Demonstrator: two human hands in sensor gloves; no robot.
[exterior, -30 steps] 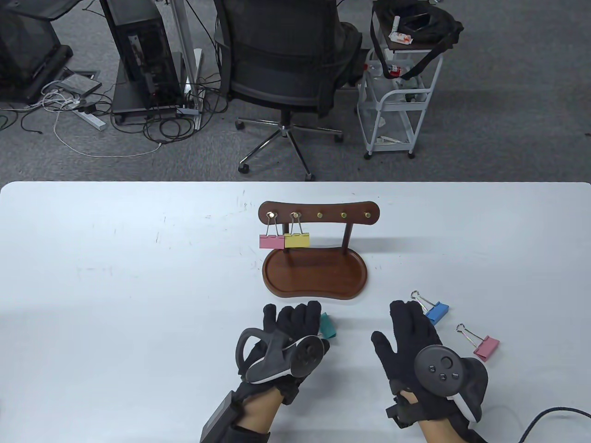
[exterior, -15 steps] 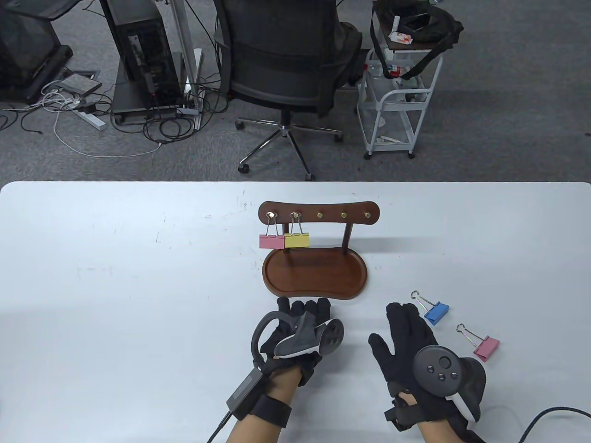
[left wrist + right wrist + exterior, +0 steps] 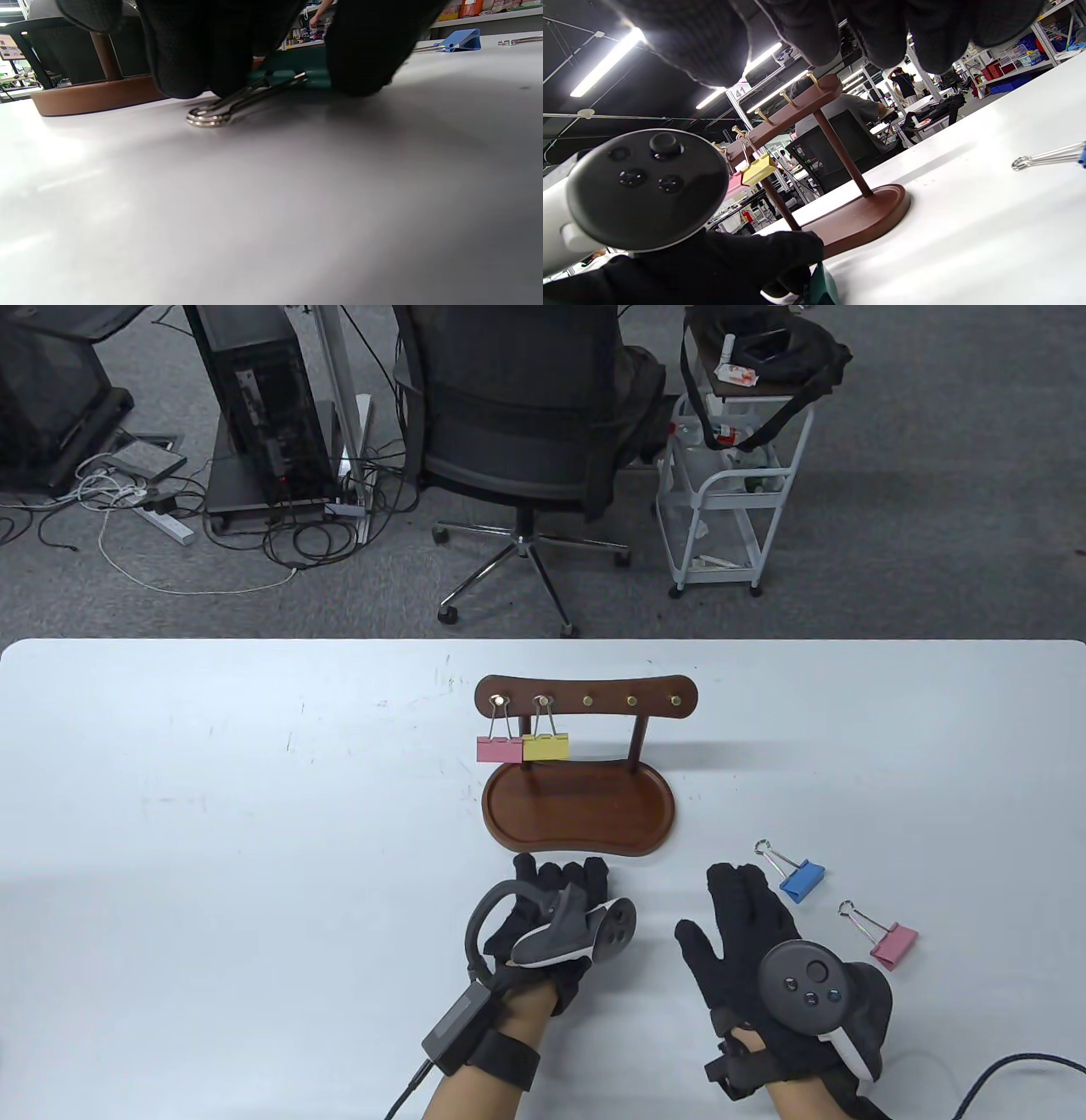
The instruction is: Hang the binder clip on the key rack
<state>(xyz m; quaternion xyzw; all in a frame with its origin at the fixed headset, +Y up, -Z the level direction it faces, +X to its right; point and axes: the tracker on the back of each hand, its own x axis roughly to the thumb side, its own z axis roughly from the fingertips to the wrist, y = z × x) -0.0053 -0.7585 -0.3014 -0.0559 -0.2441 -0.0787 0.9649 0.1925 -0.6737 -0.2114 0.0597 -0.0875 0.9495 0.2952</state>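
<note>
— How many binder clips?

— Five: a pink clip (image 3: 499, 749) and a yellow clip (image 3: 545, 746) hang on the key rack (image 3: 586, 701); a blue clip (image 3: 801, 880) and another pink one (image 3: 893, 945) lie on the counter (image 3: 212, 814).

— The fifth?

— Only the wrist views show it: a green binder clip (image 3: 292, 67) lying on the counter, pinched by the left hand (image 3: 556, 912). The right hand (image 3: 755, 933) rests spread flat.

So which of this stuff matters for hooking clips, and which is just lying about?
In play:
left hand
green clip between its fingertips
key rack
blue clip
loose pink clip
right hand

Lying about:
office chair
white cart
</note>
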